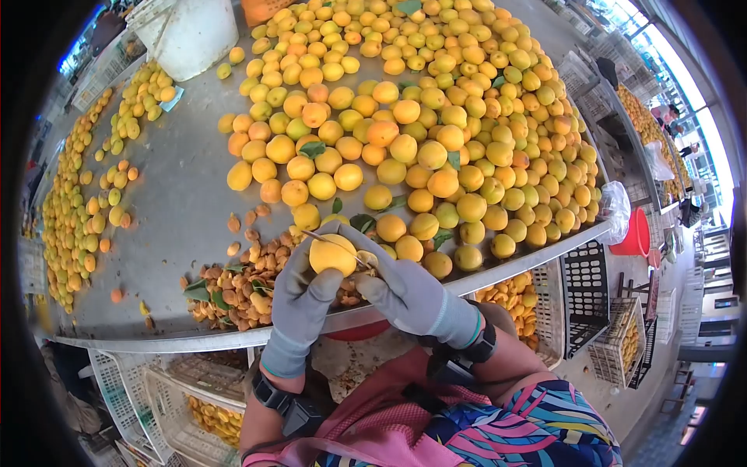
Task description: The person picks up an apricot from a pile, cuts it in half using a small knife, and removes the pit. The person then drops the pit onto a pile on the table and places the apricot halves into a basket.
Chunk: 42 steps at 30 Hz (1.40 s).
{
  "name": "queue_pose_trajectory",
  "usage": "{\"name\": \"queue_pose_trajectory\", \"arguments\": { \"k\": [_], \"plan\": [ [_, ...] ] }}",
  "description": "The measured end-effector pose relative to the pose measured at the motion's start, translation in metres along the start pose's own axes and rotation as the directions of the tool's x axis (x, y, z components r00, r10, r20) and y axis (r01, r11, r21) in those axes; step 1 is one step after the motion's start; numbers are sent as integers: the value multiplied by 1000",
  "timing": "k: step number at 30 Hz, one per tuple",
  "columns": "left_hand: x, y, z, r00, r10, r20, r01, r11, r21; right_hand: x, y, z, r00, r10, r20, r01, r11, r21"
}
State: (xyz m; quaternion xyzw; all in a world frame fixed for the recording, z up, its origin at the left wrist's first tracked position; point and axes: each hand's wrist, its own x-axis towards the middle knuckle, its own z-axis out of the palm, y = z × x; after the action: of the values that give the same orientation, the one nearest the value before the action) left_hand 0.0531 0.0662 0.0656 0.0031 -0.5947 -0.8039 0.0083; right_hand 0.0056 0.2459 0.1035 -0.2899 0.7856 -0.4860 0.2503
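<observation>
Pink apron [366,420] lowest in frame, black wrist straps above. Left hand [299,303], grey knit glove, clamped around round yellow apricot [332,254] at the table edge. Right hand [405,292], same glove, pinched shut on thin knife [315,236], blade across the fruit top. Brown wrinkled pits [233,288] heaped beside. Smooth apricot pile [436,132] on dull grey metal table [179,179].

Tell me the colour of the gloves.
Grey: left glove on the apricot, right glove; head view.
</observation>
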Motion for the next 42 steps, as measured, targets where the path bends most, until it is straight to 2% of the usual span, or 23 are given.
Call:
{"name": "queue_pose_trajectory", "arguments": {
  "k": [2,3,4,5,7,8,10,11,14,17,19,20,22,23,25,26,28,32,34,35,38,40,42],
  "plan": [
    [-3,-11,3,1000,25,-19,-27,998,-63,0,0,4,991,-100,-85,106,992,69],
    [-5,-17,9,999,11,-50,-22,971,-237,1,4,8,991,-100,-85,106,992,69],
    [-7,-19,13,997,-8,-79,-25,914,-405,3,11,13,976,-174,-134,185,980,70],
    [-7,-19,12,997,-6,-82,-28,913,-408,4,15,15,952,-247,-181,262,963,67],
    [-8,-14,11,996,-1,-86,-21,967,-253,1,7,3,973,-204,-109,211,976,57],
    [-8,-8,11,996,-1,-91,-22,966,-256,-1,5,-3,987,-157,-42,159,986,47],
    [-7,11,10,999,25,-30,-28,996,-84,-2,10,-9,982,-185,-24,185,983,-10],
    [-7,13,9,999,23,-34,-26,996,-86,-2,12,-10,977,-214,-6,213,975,-66],
    [-8,19,4,1000,6,11,-5,994,-107,0,10,-11,980,-195,29,196,981,-19],
    [-8,24,-3,998,-34,54,35,999,-20,-1,8,-12,979,-196,49,198,979,-42],
    [-6,24,-8,990,59,129,-99,937,334,3,14,-10,977,-205,55,207,977,-47],
    [-6,23,-8,990,58,130,-98,939,330,4,17,-8,975,-215,60,218,974,-54],
    [-7,22,-7,995,-59,82,50,993,109,5,25,-4,972,-231,47,233,971,-50],
    [-7,19,-5,995,-55,80,46,993,108,7,26,-2,968,-250,33,251,967,-42],
    [-9,8,5,999,26,-32,-31,985,-170,10,22,3,965,-262,4,262,965,-3],
    [-10,4,11,999,29,-30,-33,985,-168,10,21,5,963,-268,-29,269,962,38],
    [-10,-2,22,982,65,-180,-119,944,-307,10,26,10,959,-277,-59,279,959,47],
    [-13,16,9,996,18,-83,-37,973,-227,4,21,3,966,-258,-28,259,966,21],
    [-13,27,0,1000,-5,21,3,998,60,6,26,3,965,-263,-5,263,964,-42],
    [-13,26,-3,1000,-11,24,10,998,61,6,27,4,963,-269,15,269,957,-106],
    [-10,20,-5,1000,-11,8,11,1000,0,11,20,9,961,-275,-34,271,958,-98],
    [-7,13,1,997,71,-36,-77,973,-216,15,23,17,948,-308,-77,302,950,-78],
    [-6,10,7,996,64,-62,-78,964,-255,13,21,16,934,-334,-123,329,942,-60]
  ]
}}
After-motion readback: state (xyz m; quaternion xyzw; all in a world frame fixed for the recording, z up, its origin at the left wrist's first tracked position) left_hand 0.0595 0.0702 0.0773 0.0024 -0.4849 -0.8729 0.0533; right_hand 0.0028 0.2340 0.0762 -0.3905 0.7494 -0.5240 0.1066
